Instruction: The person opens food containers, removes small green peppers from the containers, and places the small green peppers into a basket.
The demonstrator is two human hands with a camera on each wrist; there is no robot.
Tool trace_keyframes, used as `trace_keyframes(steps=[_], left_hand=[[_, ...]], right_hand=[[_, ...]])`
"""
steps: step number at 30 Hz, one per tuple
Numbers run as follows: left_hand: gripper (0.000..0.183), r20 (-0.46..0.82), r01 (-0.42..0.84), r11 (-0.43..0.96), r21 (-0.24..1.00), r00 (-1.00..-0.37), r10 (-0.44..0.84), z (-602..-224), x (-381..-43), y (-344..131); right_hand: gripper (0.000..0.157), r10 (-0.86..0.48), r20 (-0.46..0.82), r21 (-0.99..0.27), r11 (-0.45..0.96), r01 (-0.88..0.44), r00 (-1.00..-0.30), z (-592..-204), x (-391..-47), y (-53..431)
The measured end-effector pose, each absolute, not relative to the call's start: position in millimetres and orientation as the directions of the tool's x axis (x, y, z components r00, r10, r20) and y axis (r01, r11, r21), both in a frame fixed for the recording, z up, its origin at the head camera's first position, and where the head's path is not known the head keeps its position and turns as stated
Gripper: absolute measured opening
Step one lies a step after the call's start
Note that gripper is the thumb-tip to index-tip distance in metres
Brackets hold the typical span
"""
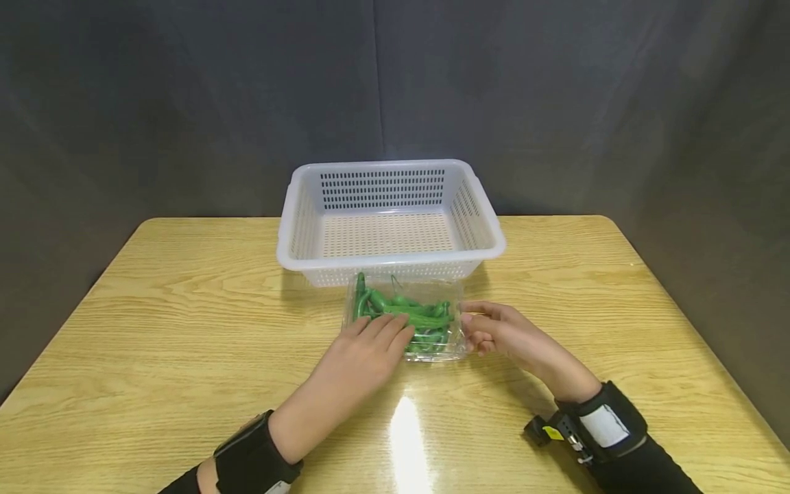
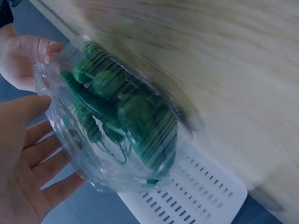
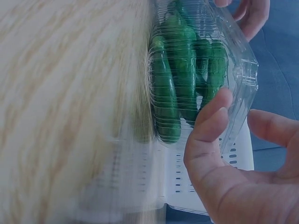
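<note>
A clear plastic clamshell container of long green peppers rests on the table in front of a white basket. On its near left part lies my left hand, fingers fairly straight across the lid. The left wrist view shows that thumb at the clear rim. At the container's right edge is my right hand, its fingers bent. The right wrist view shows the edge between the thumb and the bent fingers. Contact under the right hand is partly hidden.
The white perforated basket stands at the back middle of the wooden table, with nothing seen inside. A dark grey curtain hangs behind. Each wrist wears a black strap.
</note>
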State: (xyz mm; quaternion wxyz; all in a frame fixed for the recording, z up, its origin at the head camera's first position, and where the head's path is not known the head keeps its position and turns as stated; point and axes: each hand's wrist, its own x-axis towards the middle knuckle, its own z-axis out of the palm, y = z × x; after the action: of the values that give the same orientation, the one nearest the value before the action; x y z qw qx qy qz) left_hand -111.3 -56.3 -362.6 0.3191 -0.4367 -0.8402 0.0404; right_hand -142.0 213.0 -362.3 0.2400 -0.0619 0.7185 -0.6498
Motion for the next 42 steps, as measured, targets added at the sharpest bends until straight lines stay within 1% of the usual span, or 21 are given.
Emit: trace_keyframes(steps=[5,13,17,22,29,37,42], left_hand=[[0.034,0.511,0.713,0.619,-0.329,-0.417,0.752,-363.2,-112.1,-47.5],[0.04,0.46,0.723,0.629,-0.284,-0.473,0.751,-363.0,-108.7,-35.0],[0.041,0.459,0.728,0.622,-0.287,-0.466,0.757,-365.0,-109.2,-30.0],[0.037,0.477,0.723,0.623,-0.299,-0.452,0.754,-365.4,-109.6,-24.3],[0.039,0.415,0.718,0.623,-0.311,-0.487,0.768,-361.3,-106.7,-16.2],[0.04,0.385,0.709,0.622,-0.332,-0.5,0.776,-361.8,-106.1,-7.8],[0.037,0.417,0.7,0.62,-0.354,-0.476,0.775,-363.3,-106.9,-2.8]], right_hand=[[0.058,-0.387,-0.275,-0.96,0.16,0.23,-0.88,-361.7,-141.9,213.6],[0.057,-0.39,-0.272,-0.96,0.169,0.222,-0.88,-361.0,-141.4,212.9],[0.057,-0.389,-0.271,-0.961,0.169,0.22,-0.88,-361.2,-141.8,212.2],[0.056,-0.388,-0.272,-0.96,0.175,0.219,-0.881,-362.2,-142.6,212.6],[0.056,-0.39,-0.27,-0.961,0.171,0.22,-0.88,-362.9,-142.7,213.3],[0.055,-0.394,-0.272,-0.961,0.164,0.224,-0.878,-362.5,-142.0,213.4],[0.056,-0.389,-0.274,-0.96,0.164,0.226,-0.88,-362.4,-142.0,212.9]])
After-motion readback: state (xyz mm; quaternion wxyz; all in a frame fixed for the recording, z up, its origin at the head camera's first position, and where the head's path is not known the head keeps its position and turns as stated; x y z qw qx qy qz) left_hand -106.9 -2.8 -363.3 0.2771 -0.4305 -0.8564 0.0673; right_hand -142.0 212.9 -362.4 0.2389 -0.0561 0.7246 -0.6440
